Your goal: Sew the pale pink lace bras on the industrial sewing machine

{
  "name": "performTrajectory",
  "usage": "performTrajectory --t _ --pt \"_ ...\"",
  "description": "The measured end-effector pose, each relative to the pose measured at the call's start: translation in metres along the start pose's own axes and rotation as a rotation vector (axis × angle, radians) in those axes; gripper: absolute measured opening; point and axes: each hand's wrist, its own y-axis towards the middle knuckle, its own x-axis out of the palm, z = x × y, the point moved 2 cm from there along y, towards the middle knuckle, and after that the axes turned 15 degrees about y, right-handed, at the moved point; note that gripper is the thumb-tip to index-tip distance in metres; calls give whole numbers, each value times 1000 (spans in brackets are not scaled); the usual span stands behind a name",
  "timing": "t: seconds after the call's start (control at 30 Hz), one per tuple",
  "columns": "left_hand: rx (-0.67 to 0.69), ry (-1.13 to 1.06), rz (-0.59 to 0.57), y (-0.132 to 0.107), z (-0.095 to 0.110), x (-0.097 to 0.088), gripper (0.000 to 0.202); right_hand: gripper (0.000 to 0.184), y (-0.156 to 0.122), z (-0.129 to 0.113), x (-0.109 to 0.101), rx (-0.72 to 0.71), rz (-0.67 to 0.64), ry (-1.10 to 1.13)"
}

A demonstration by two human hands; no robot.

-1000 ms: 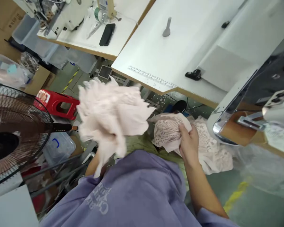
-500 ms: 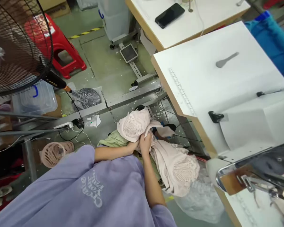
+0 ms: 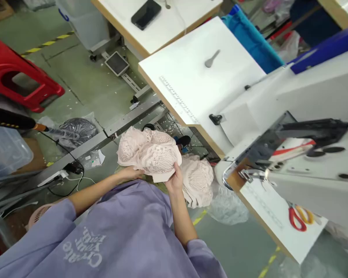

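Head view: lace piece (image 3: 160,156) near white table (image 3: 188,65), above littered floor (image 3: 87,77).

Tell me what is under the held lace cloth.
Green cloth shows at the near edge of the held lace cloth, between the left hand and right hand; anything farther under is covered.

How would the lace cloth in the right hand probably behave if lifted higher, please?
The lace cloth is probably light for its size, as its fabric looks thin and openwork. It may keep some shape, since it bulges into rounded domes. Its edge, held by the right hand, would likely bend easily, looking thin there.
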Motion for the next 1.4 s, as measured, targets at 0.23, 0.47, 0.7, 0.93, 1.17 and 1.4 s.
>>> performTrajectory --t 0.23,0.47,0.7,0.93,1.17,1.4 --pt "424 369 -36 -62 89 7 51 63 -62 -15 -5 78 -39 206" --pt "393 256 -352 -77 125 96 46 75 -128 -45 -1 -141 7 280" --pt "223 103 -455 -91 102 182 47 59 -187 -39 -62 -442 175 140" --pt "803 908 -227 -79 153 199 39 39 -220 -78 -118 -36 -313 -577" --pt "1102 1277 -465 -85 189 209 44 75 -151 -171 -92 -562 -167 -655" --pt "926 1191 -269 -81 254 194 49 37 -81 -206 -40 -479 -165 -750"
